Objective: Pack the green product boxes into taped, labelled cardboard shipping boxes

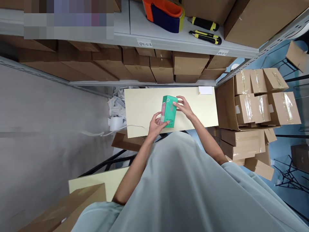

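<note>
A small green box (171, 112) with a pink picture on its side is held up above a pale yellow tabletop (142, 106). My left hand (155, 125) grips its lower left edge, thumb across the front face. On the upper right side, the fingers of my right hand (184, 107) are bent against the box, with the thumb on its front. Whatever the far side of the box shows is hidden from me. A small white box (205, 90) lies at the table's back right corner.
Above the table, a grey metal shelf (166, 40) holds two utility knives (206, 37), an orange and navy tape-like item (165, 14) and brown cartons. Taped cartons (259, 103) are stacked at right. A white cable (116, 130) crosses the table's left edge, near crumpled white material (117, 104).
</note>
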